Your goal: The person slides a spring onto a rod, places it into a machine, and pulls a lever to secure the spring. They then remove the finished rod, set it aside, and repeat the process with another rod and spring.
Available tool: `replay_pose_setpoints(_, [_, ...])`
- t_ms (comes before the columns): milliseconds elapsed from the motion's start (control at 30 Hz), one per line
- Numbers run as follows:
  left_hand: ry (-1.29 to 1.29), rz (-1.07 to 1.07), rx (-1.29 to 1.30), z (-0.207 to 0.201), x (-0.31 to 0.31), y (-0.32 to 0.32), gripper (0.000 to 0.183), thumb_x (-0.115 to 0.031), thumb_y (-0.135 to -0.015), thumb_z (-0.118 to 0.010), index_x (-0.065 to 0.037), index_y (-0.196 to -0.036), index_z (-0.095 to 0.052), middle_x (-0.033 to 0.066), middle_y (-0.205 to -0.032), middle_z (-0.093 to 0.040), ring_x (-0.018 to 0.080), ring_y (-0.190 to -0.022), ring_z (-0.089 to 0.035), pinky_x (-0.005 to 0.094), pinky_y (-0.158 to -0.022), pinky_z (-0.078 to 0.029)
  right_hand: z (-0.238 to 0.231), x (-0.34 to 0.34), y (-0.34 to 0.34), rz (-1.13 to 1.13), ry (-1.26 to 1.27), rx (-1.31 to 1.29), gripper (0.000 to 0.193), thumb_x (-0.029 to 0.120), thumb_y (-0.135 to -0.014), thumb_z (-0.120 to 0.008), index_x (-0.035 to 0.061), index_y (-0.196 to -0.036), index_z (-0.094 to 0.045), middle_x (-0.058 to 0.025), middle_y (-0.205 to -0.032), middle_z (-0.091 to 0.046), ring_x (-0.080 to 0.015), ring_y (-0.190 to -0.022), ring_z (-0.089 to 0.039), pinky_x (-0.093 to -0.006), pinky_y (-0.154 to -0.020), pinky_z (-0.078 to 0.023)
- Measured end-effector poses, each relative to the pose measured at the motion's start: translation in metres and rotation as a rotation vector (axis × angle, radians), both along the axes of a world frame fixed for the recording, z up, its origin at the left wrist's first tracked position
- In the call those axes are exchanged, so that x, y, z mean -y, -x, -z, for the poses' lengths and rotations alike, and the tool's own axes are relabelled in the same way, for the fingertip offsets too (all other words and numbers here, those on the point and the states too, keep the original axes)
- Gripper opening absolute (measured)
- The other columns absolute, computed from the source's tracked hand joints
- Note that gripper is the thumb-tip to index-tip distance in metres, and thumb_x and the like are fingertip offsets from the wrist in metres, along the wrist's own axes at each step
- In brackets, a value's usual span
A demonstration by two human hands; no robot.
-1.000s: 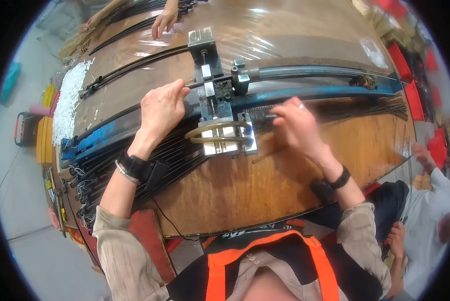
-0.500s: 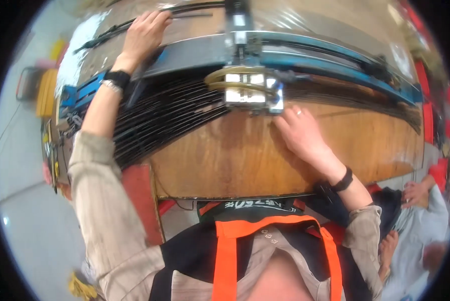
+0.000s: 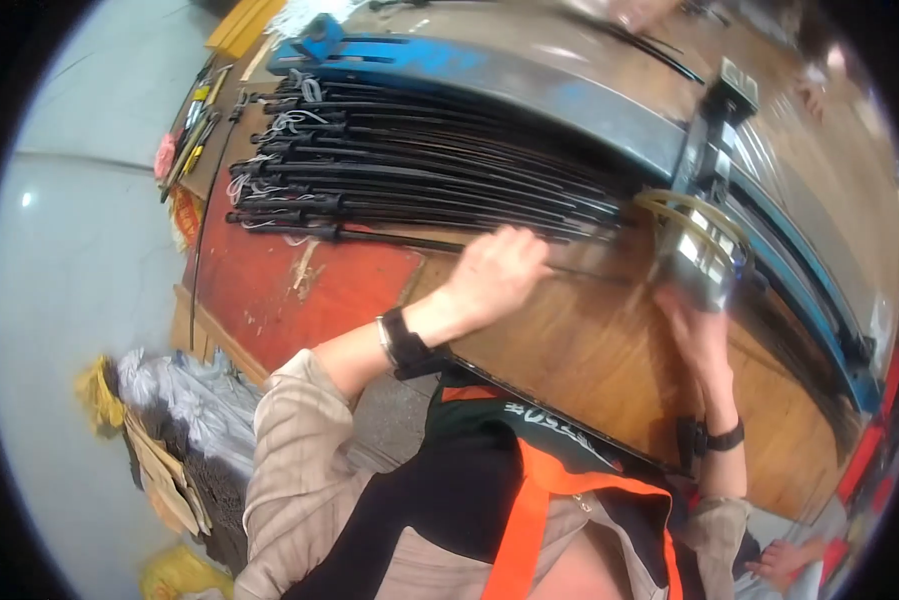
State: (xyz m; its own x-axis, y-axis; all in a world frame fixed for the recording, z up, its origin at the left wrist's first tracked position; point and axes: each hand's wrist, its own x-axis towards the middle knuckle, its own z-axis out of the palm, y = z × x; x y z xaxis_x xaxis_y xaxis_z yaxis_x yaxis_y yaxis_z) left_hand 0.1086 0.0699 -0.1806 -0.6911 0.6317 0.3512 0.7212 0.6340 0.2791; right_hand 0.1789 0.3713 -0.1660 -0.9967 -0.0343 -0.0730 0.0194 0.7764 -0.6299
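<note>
My left hand (image 3: pixel 499 272) is closed around a thin black rod (image 3: pixel 394 240), the nearest of a fanned row. That rod lies across the near edge of the row and points toward the metal machine head (image 3: pixel 702 250), which has a yellowish hose (image 3: pixel 669 205) looped around it. My right hand (image 3: pixel 696 328) is at the near side of this head, its fingertips hidden and blurred against it. Several more black rods (image 3: pixel 409 165) lie side by side, thicker at the left ends, where white cord loops (image 3: pixel 254 185) hang.
A blue and grey metal rail (image 3: pixel 529 100) runs behind the rods. Under them are a red board (image 3: pixel 299 290) and a wooden tabletop (image 3: pixel 569 350). Pens and tools (image 3: pixel 199 125) line the left edge. Another person's hand (image 3: pixel 781 560) shows at lower right.
The view has swung left. My left hand has come from beyond the rail to the near side of the row and gripped a rod. My right hand remains by the machine head.
</note>
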Motion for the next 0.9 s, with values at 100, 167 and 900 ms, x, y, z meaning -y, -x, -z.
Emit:
replay_pose_setpoints(100, [-0.040, 0.134, 0.056, -0.005, -0.011, -0.015, 0.018, -0.022, -0.084, -0.068, -0.010, -0.080, -0.055, 0.0055, -0.073, -0.053, 0.0232, -0.069, -0.059, 0.0361, -0.054, -0.049, 0.000, -0.008, -0.008, 0.001, 0.142, 0.081, 0.017, 0.012, -0.089, -0.063, 0.0019, -0.101, -0.069, -0.0178, -0.094, -0.068, -0.0311, -0.082, -0.066, -0.0372, -0.071, -0.051])
replay_pose_setpoints(167, [-0.040, 0.140, 0.067, -0.015, -0.015, -0.024, 0.018, -0.022, -0.085, -0.067, -0.010, -0.081, -0.055, 0.0056, -0.073, -0.054, 0.0236, -0.068, -0.060, 0.0365, -0.053, -0.049, -0.003, -0.009, -0.018, 0.028, 0.200, 0.116, 0.018, 0.012, -0.087, -0.064, 0.0015, -0.101, -0.069, -0.0183, -0.093, -0.068, -0.0307, -0.081, -0.067, -0.0363, -0.071, -0.052])
replay_pose_setpoints(900, [0.218, 0.558, 0.041, -0.146, -0.120, -0.003, 0.022, -0.005, -0.087, -0.058, -0.002, -0.109, -0.058, 0.0165, -0.082, -0.061, 0.0382, -0.076, -0.062, 0.0453, -0.066, -0.050, -0.040, -0.073, -0.058, -0.013, -0.225, -1.037, 0.045, 0.011, -0.080, -0.072, 0.0055, -0.123, -0.061, -0.0132, -0.106, -0.066, -0.0271, -0.098, -0.063, -0.0374, -0.082, -0.052])
